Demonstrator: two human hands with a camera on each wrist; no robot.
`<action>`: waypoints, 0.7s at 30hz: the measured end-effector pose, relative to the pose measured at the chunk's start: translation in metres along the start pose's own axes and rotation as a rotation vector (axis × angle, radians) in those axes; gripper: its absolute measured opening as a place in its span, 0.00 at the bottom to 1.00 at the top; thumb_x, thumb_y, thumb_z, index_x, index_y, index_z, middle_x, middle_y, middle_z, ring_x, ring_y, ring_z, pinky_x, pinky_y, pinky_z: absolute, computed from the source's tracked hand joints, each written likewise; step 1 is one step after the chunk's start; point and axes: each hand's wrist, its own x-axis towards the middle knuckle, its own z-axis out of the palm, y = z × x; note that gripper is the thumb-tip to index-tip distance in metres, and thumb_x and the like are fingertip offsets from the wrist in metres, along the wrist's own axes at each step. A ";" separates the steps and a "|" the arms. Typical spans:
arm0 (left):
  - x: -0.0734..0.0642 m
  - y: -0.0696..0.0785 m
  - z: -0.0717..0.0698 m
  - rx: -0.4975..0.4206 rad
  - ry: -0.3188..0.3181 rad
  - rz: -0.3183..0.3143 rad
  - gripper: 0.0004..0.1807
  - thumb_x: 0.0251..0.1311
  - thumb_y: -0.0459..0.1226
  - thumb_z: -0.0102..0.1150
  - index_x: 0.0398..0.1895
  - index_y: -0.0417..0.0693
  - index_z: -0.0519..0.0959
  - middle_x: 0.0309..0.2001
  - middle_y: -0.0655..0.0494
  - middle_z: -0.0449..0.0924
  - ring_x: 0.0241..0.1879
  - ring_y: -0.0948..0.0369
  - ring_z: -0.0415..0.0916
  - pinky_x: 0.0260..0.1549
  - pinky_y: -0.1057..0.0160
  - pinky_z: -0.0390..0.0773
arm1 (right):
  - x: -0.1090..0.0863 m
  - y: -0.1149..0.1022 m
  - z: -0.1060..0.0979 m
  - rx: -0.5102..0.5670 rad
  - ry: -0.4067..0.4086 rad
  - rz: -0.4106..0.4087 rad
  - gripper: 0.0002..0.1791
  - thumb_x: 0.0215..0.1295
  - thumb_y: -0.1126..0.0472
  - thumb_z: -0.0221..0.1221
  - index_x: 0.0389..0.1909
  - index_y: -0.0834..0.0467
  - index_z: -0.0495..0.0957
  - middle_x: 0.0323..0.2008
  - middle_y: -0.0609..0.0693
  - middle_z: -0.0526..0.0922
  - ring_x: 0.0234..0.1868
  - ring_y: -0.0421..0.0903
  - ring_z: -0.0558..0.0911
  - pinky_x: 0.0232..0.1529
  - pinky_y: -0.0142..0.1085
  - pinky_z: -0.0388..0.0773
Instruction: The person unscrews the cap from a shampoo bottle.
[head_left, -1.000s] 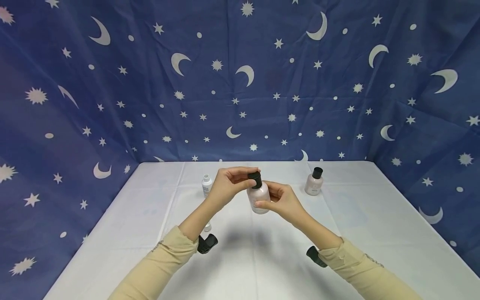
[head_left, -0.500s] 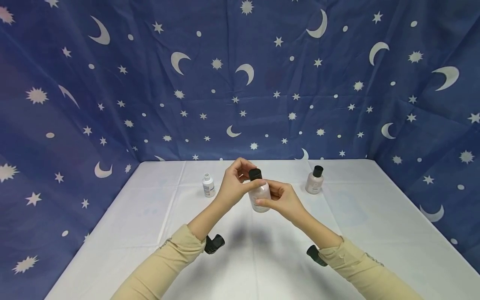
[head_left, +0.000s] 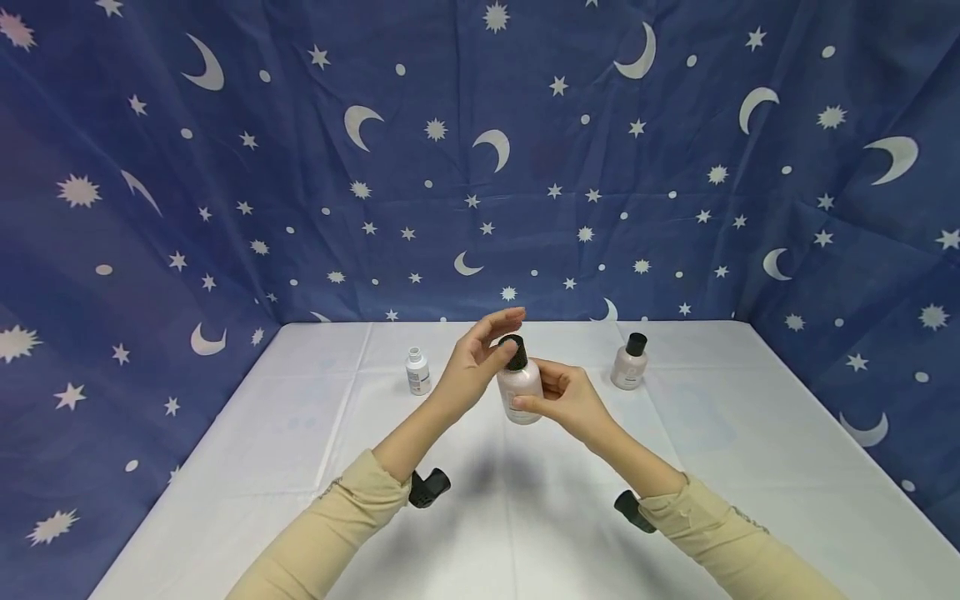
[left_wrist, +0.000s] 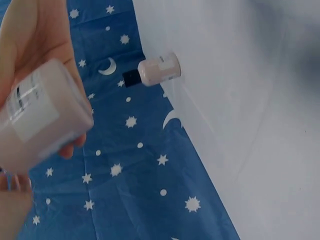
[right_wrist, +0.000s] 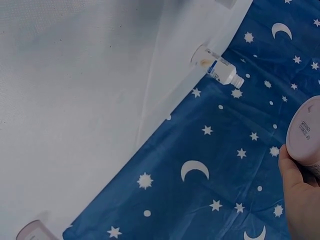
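A pale pink bottle (head_left: 520,390) with a black cap (head_left: 517,362) is up in the air, over the middle of the table. It tips a little to one side. The right hand (head_left: 573,404) holds it by the body, clamped between thumb and fingers, with the thumb on the front. The left hand (head_left: 471,367) is up at the top. Its thumb touches the black cap, and its other fingers stretch out long, apart from the thumb. I cannot tell if those fingers touch the cap too. The right wrist view shows the round bottom of the bottle, with tiny print on it.

A second pink bottle (head_left: 628,371) stands upright on the white tablecloth (head_left: 277,458), near the back on the right. A small white bottle (head_left: 417,375) stands near the back on the left, its neck showing. Behind the table hangs a blue curtain (head_left: 450,208) with white moons and stars.
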 end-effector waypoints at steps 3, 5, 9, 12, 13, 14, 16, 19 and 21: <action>-0.001 0.001 -0.006 -0.025 -0.075 -0.009 0.42 0.62 0.61 0.44 0.66 0.37 0.64 0.67 0.41 0.64 0.69 0.51 0.59 0.68 0.52 0.61 | 0.001 0.000 0.000 0.007 0.000 -0.005 0.32 0.54 0.66 0.67 0.60 0.69 0.69 0.55 0.66 0.77 0.53 0.56 0.80 0.51 0.36 0.80; -0.002 0.001 -0.010 -0.060 -0.127 -0.015 0.35 0.69 0.54 0.42 0.66 0.34 0.64 0.68 0.41 0.62 0.70 0.52 0.58 0.69 0.52 0.60 | 0.001 0.001 -0.001 0.011 -0.003 -0.007 0.32 0.53 0.66 0.67 0.60 0.69 0.69 0.55 0.66 0.77 0.53 0.57 0.80 0.51 0.36 0.80; -0.004 0.001 -0.016 -0.100 -0.213 -0.040 0.25 0.72 0.39 0.41 0.66 0.32 0.63 0.69 0.43 0.60 0.71 0.54 0.56 0.70 0.54 0.58 | 0.001 0.001 -0.001 0.011 -0.008 -0.010 0.33 0.53 0.65 0.67 0.60 0.69 0.69 0.56 0.66 0.76 0.53 0.57 0.80 0.51 0.36 0.80; -0.004 0.001 -0.019 -0.067 -0.236 -0.049 0.23 0.72 0.37 0.42 0.66 0.35 0.64 0.69 0.46 0.61 0.70 0.56 0.57 0.69 0.57 0.59 | 0.000 0.001 -0.001 0.004 -0.008 -0.006 0.33 0.53 0.65 0.68 0.60 0.69 0.69 0.55 0.66 0.77 0.53 0.57 0.80 0.51 0.36 0.80; -0.004 0.000 -0.020 -0.054 -0.234 -0.056 0.23 0.71 0.37 0.44 0.65 0.37 0.65 0.69 0.47 0.62 0.70 0.57 0.58 0.69 0.58 0.60 | 0.000 0.001 -0.001 -0.001 -0.008 -0.003 0.33 0.53 0.65 0.68 0.60 0.69 0.69 0.55 0.66 0.77 0.53 0.57 0.80 0.51 0.37 0.80; -0.004 0.000 -0.020 -0.046 -0.229 -0.058 0.23 0.70 0.38 0.46 0.65 0.38 0.66 0.68 0.46 0.64 0.69 0.57 0.60 0.68 0.60 0.62 | 0.000 0.001 -0.001 -0.004 -0.007 -0.002 0.33 0.53 0.65 0.68 0.60 0.69 0.69 0.55 0.66 0.77 0.53 0.57 0.80 0.51 0.37 0.80; -0.004 0.000 -0.019 -0.029 -0.191 -0.067 0.23 0.68 0.38 0.50 0.63 0.38 0.69 0.66 0.46 0.67 0.67 0.56 0.64 0.65 0.61 0.67 | 0.000 0.001 -0.001 -0.003 -0.005 0.000 0.33 0.53 0.65 0.68 0.60 0.69 0.69 0.55 0.66 0.77 0.53 0.57 0.80 0.51 0.36 0.81; -0.004 0.000 -0.015 -0.031 -0.081 -0.093 0.22 0.63 0.36 0.57 0.59 0.37 0.73 0.61 0.43 0.73 0.60 0.56 0.72 0.59 0.63 0.73 | 0.000 0.002 -0.001 0.004 0.002 0.003 0.33 0.53 0.65 0.68 0.60 0.69 0.69 0.56 0.66 0.76 0.53 0.57 0.80 0.50 0.36 0.81; -0.004 0.000 -0.012 -0.022 0.004 -0.099 0.21 0.59 0.33 0.60 0.56 0.35 0.76 0.57 0.42 0.76 0.54 0.59 0.78 0.55 0.63 0.77 | 0.001 0.002 -0.001 0.011 0.006 0.007 0.33 0.53 0.65 0.68 0.60 0.69 0.69 0.56 0.66 0.76 0.53 0.56 0.80 0.50 0.36 0.81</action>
